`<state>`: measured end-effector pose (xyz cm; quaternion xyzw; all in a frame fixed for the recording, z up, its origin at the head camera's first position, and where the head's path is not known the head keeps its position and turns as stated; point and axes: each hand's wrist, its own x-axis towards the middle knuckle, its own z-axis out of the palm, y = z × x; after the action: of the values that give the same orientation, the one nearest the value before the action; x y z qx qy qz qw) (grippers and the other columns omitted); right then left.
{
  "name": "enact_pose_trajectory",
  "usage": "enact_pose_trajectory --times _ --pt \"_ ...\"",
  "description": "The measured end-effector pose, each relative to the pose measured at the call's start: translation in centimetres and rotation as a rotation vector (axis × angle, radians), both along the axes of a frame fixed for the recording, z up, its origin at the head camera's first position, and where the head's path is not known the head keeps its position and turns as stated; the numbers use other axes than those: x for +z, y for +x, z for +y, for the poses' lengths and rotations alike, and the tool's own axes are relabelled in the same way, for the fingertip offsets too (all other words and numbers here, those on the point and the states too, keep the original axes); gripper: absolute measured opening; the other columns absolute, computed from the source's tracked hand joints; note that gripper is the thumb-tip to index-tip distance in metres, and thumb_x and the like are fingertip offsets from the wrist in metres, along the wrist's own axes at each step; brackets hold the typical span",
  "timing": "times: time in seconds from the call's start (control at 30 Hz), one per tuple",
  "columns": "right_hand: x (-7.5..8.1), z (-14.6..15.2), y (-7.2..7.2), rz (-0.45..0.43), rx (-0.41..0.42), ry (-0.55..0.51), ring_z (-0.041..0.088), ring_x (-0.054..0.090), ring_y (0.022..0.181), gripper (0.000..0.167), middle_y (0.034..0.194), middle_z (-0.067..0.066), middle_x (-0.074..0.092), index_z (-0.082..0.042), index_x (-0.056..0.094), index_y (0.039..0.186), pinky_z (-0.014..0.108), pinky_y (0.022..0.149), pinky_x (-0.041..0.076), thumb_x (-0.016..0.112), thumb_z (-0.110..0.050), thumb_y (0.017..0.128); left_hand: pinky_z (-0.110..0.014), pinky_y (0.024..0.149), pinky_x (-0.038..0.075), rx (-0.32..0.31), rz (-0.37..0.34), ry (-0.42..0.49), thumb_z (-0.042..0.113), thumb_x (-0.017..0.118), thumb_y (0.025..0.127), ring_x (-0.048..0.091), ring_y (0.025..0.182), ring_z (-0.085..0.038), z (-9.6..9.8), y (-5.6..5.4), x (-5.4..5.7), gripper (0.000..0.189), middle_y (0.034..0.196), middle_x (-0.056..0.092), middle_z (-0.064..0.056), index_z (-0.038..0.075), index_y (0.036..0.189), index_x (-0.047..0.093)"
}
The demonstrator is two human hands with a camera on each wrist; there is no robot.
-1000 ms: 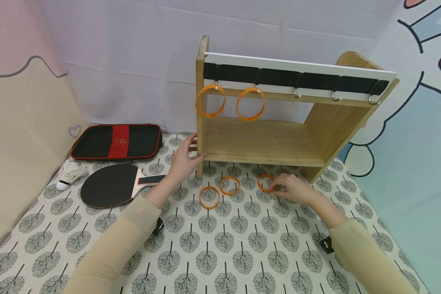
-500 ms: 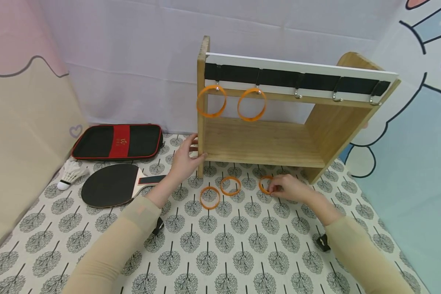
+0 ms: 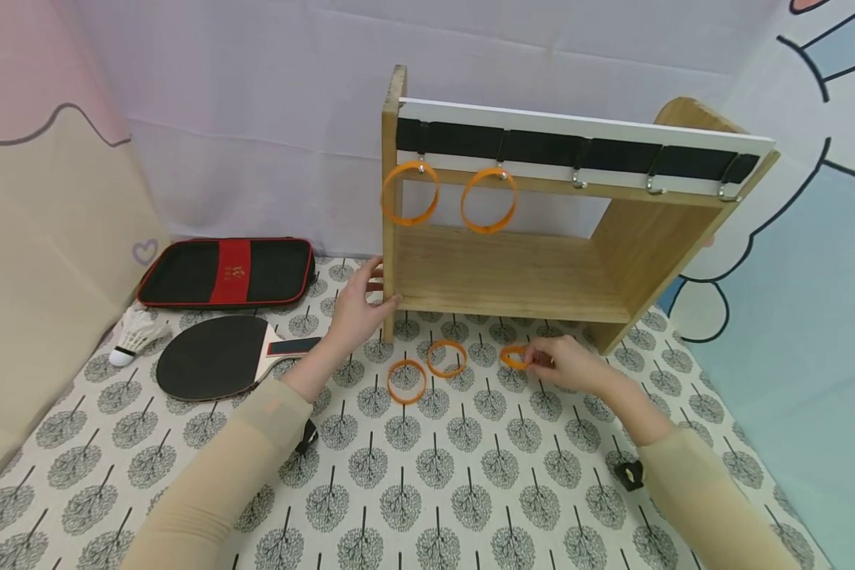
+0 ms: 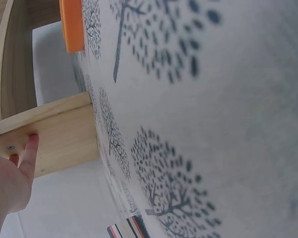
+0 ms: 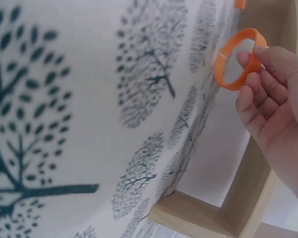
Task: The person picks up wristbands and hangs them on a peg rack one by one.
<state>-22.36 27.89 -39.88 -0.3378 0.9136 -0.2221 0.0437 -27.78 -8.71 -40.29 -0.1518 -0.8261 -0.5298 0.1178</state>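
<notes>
With thumb and fingers, my right hand [image 3: 566,364] pinches an orange wristband [image 3: 511,358] in front of the rack's lower right. In the right wrist view the wristband [image 5: 221,65] tilts up between thumb and fingertips. My left hand [image 3: 359,309] holds the left side panel of a wooden rack [image 3: 506,273], thumb at its front edge and fingers on its outer face. Two orange wristbands, a left one [image 3: 407,382] and a right one [image 3: 446,359], lie on the cloth. From the two leftmost hooks hang a wristband [image 3: 385,202] and another wristband [image 3: 463,207].
Three bare hooks, one being a metal hook [image 3: 579,182], line the rack's white-and-black bar [image 3: 541,148]. To the left are a table tennis bat [image 3: 210,358], a shuttlecock [image 3: 135,336] and a black-and-red case [image 3: 185,273]. The tree-print cloth [image 3: 413,491] covers the table.
The wristband in my right hand has tipped and looks narrower in the head view. My left hand stays on the rack, and the other wristbands have not moved.
</notes>
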Motion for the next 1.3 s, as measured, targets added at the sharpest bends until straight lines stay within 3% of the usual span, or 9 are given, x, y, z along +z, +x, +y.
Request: enact_pose_trajectory --times 0.3,0.5,0.67,0.9,1.1,1.3 --pt "2.0 -0.4 0.9 -0.001 -0.11 0.006 0.011 0.061 0.073 0.017 0.081 0.001 0.067 -0.008 0.065 0.094 0.019 0.059 0.054 0.07 -0.001 0.08 -0.032 0.079 0.059 0.001 0.011 -0.007 0.018 0.07 0.084 0.059 0.108 -0.028 0.0 -0.2 -0.2 0.073 0.129 0.049 -0.014 0.013 0.146 0.032" --pt "3.9 -0.6 2.0 0.08 -0.15 0.019 0.007 0.058 0.068 0.015 0.079 -0.003 0.066 -0.011 0.064 0.093 0.02 0.055 0.051 0.072 -0.005 0.081 -0.032 0.079 0.059 0.001 0.012 -0.007 0.018 0.07 0.084 0.058 0.108 -0.028 0.1 -0.3 -0.2 0.072 0.13 0.049 -0.014 0.013 0.146 0.032" --pt "5.7 -0.9 3.1 0.17 -0.156 0.015 0.007 0.047 0.061 0.014 0.072 -0.008 0.057 -0.014 0.065 0.091 0.02 0.049 0.043 0.073 -0.007 0.081 -0.032 0.08 0.058 0.002 0.006 -0.004 0.018 0.07 0.084 0.058 0.108 -0.028 0.1 -0.2 -0.2 0.073 0.13 0.049 -0.014 0.013 0.146 0.032" --pt "8.0 -1.1 4.3 0.33 -0.121 -0.022 0.004 0.039 0.057 0.016 0.07 -0.011 0.052 -0.016 0.066 0.089 0.018 0.045 0.037 0.076 -0.01 0.079 -0.032 0.079 0.059 -0.005 0.012 -0.002 0.017 0.07 0.085 0.058 0.108 -0.029 -0.1 -0.1 0.0 0.072 0.129 0.049 -0.014 0.013 0.146 0.032" --pt "10.4 -1.4 4.9 0.446 -0.045 -0.121 0.002 0.04 0.058 0.025 0.076 -0.008 0.057 -0.011 0.067 0.091 0.012 0.046 0.036 0.078 -0.001 0.072 -0.032 0.08 0.059 -0.003 0.008 0.004 0.017 0.07 0.084 0.058 0.108 -0.029 -0.1 -0.1 0.1 0.072 0.129 0.048 -0.014 0.013 0.146 0.032" --pt "13.3 -1.9 5.6 0.539 -0.007 -0.142 0.001 0.042 0.062 0.032 0.077 -0.008 0.059 -0.012 0.068 0.092 0.009 0.05 0.037 0.08 0.003 0.067 -0.032 0.08 0.058 -0.007 -0.001 0.004 0.018 0.07 0.084 0.058 0.108 -0.029 0.0 -0.1 0.0 0.073 0.13 0.048 -0.014 0.014 0.146 0.032"
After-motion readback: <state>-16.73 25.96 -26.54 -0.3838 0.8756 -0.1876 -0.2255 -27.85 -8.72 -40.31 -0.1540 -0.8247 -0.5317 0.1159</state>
